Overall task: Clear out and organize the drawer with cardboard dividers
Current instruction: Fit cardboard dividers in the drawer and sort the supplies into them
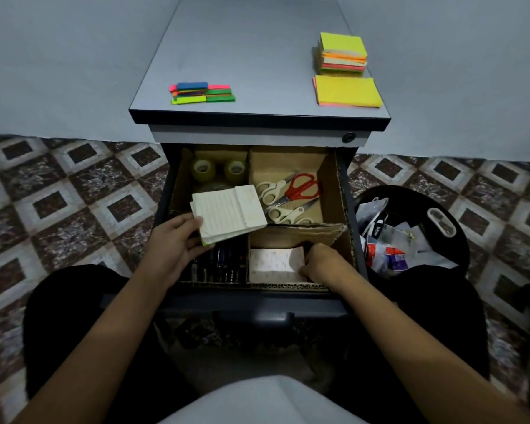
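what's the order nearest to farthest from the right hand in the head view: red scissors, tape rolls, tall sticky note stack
From the right hand:
1. red scissors, back right of the drawer.
2. tape rolls, back left.
3. tall sticky note stack, cabinet top, far right.

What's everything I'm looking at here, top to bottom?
Neon sticky-note stacks: two, yellow-topped, cabinet top right.
Multicoloured sticky flags: one pile, cabinet top left.
Cardboard-divided drawer: one, brown, open.
Clear tape rolls: at least two, yellowish, back-left compartment.
Scissors: three, two white-handled, one red, back-right compartment.
Dark pens: several, front-left compartment.
White paper pad: one, front-right compartment.
White lined notepads: stack, above drawer.
Black waste bin: one, floor right, full.
Left hand: holds lined notepads.
Right hand: grips paper pad's edge.
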{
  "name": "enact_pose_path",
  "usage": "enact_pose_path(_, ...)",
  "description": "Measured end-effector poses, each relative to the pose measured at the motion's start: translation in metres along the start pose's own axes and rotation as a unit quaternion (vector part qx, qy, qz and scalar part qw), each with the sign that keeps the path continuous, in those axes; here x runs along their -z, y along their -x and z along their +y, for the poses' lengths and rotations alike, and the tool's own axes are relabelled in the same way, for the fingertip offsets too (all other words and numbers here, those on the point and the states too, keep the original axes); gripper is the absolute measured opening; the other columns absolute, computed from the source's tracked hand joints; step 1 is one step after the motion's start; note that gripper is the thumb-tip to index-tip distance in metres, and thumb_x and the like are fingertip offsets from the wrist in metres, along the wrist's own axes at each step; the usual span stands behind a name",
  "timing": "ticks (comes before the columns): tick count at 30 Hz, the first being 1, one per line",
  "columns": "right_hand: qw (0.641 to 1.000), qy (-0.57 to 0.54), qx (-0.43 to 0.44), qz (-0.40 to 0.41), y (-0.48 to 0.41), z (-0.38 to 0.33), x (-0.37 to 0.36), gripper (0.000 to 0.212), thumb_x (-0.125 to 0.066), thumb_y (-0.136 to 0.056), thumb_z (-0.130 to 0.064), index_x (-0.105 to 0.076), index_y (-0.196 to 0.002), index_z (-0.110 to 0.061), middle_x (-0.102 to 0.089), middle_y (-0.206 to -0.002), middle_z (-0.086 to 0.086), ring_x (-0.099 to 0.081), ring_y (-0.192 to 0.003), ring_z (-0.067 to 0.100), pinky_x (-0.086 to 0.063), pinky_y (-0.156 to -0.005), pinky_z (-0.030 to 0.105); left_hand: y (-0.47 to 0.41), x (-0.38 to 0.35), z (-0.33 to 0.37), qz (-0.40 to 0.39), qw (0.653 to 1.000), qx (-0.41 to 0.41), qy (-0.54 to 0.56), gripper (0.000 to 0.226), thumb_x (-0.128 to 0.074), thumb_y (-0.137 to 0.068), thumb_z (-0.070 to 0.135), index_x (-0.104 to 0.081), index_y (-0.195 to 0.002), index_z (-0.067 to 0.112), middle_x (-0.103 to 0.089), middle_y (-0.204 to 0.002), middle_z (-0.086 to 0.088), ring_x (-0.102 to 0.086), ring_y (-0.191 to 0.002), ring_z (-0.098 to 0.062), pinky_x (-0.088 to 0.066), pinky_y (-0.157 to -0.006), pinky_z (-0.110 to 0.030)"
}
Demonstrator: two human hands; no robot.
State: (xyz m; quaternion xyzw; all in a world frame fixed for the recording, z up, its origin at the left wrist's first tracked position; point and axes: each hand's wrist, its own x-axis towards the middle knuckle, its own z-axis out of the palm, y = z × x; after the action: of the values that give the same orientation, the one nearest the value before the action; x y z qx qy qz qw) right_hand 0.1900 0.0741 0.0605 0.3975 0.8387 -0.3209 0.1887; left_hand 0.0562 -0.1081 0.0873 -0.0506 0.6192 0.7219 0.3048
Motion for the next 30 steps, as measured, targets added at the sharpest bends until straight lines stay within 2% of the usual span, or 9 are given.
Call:
enact_pose_path(5, 0.999, -0.025, 0.017, 0.034, 0.005, 0.007, 0.003, 0.028, -0.050, -0.093, -0.021, -0.066, -0.105, 0.000, -0.065, -0.109, 0.017, -0.061, -0.103, 0.030, -0.039, -0.073, 0.023, 0.003, -0.001, 0.001, -0.024, 1.000, -0.004, -0.011, 0.013, -0.049, -0.094, 0.005, -0.062, -0.091, 0.010, -0.068, -0.083, -0.002, -0.069, -0.064, -0.011, -0.057, -0.054, -0.022)
enact_pose_path(7, 0.995, -0.064, 0.037, 0.060, 0.008, 0.009, 0.010, 0.026, -0.050, -0.093, -0.019, -0.069, -0.102, -0.004, -0.068, -0.099, 0.015, -0.063, -0.096, 0.029, -0.044, -0.073, 0.025, 0.005, -0.002, 0.001, -0.048, 0.998, -0.008, -0.031, 0.014, -0.049, -0.094, 0.006, -0.062, -0.092, 0.011, -0.071, -0.080, 0.000, -0.070, -0.064, -0.009, -0.057, -0.055, -0.022)
enact_pose_path(9, 0.971, -0.219, 0.055, 0.073, 0.013, 0.007, 0.017, 0.023, -0.051, -0.094, -0.016, -0.068, -0.103, -0.004, -0.069, -0.087, 0.013, -0.066, -0.082, 0.027, -0.054, -0.080, 0.039, 0.009, -0.006, 0.000, -0.075, 0.996, -0.006, -0.046, 0.015, -0.049, -0.094, 0.006, -0.062, -0.093, 0.012, -0.073, -0.075, 0.003, -0.070, -0.065, -0.008, -0.057, -0.056, -0.022)
enact_pose_path(10, 0.945, -0.317, 0.055, 0.062, 0.017, 0.005, 0.021, 0.023, -0.050, -0.095, -0.016, -0.066, -0.105, -0.003, -0.068, -0.084, 0.012, -0.066, -0.076, 0.025, -0.055, -0.079, 0.043, 0.011, -0.009, -0.001, -0.088, 0.995, -0.002, -0.049, 0.015, -0.049, -0.094, 0.006, -0.062, -0.093, 0.013, -0.073, -0.073, 0.004, -0.070, -0.065, -0.008, -0.057, -0.056, -0.022)
enact_pose_path(12, 0.895, -0.443, 0.057, 0.015, 0.026, -0.001, 0.028, 0.025, -0.050, -0.096, -0.021, -0.065, -0.104, -0.003, -0.067, -0.084, 0.009, -0.066, -0.072, 0.018, -0.057, -0.074, 0.036, 0.015, -0.017, -0.002, -0.110, 0.993, 0.009, -0.048, 0.015, -0.049, -0.093, 0.006, -0.062, -0.094, 0.012, -0.073, -0.073, 0.003, -0.070, -0.066, -0.009, -0.057, -0.055, -0.022)
enact_pose_path(15, 0.883, -0.462, 0.077, -0.011, 0.033, -0.005, 0.031, 0.019, -0.056, -0.092, -0.024, -0.068, -0.089, -0.009, -0.070, -0.091, 0.009, -0.067, -0.084, 0.019, -0.057, -0.075, 0.031, 0.022, -0.029, -0.004, -0.143, 0.988, 0.035, -0.043, 0.014, -0.050, -0.092, 0.006, -0.063, -0.094, 0.011, -0.073, -0.074, 0.000, -0.070, -0.066, -0.011, -0.056, -0.053, -0.023)
enact_pose_path(18, 0.879, -0.472, 0.067, 0.023, 0.035, -0.001, 0.032, 0.018, -0.060, -0.090, -0.016, -0.060, -0.071, -0.015, -0.066, -0.083, 0.006, -0.065, -0.079, 0.016, -0.054, -0.062, 0.024, 0.024, -0.038, -0.007, -0.152, 0.986, 0.053, -0.052, 0.012, -0.052, -0.091, 0.006, -0.064, -0.094, 0.009, -0.074, -0.074, -0.001, -0.070, -0.066, -0.012, -0.056, -0.053, -0.022)
enact_pose_path(22, 0.858, -0.513, 0.023, 0.021, 0.036, 0.009, 0.038, 0.012, -0.058, -0.091, -0.012, -0.061, -0.081, -0.007, -0.066, -0.086, 0.008, -0.065, -0.077, 0.017, -0.057, -0.055, 0.022, 0.023, -0.039, -0.008, -0.155, 0.982, 0.073, -0.080, 0.012, -0.053, -0.091, 0.004, -0.064, -0.094, 0.005, -0.073, -0.074, -0.004, -0.071, -0.065, -0.014, -0.057, -0.054, -0.023)
enact_pose_path(30, 0.809, -0.583, 0.006, 0.074, 0.033, 0.031, 0.066, 0.006, -0.055, -0.091, -0.006, -0.056, -0.086, -0.004, -0.065, -0.087, 0.012, -0.064, -0.077, 0.018, -0.057, -0.051, 0.022, 0.022, -0.047, -0.007, -0.155, 0.952, 0.084, -0.250, 0.009, -0.056, -0.091, 0.002, -0.061, -0.097, -0.001, -0.069, -0.080, -0.010, -0.068, -0.059, -0.011, -0.055, -0.051, -0.019)
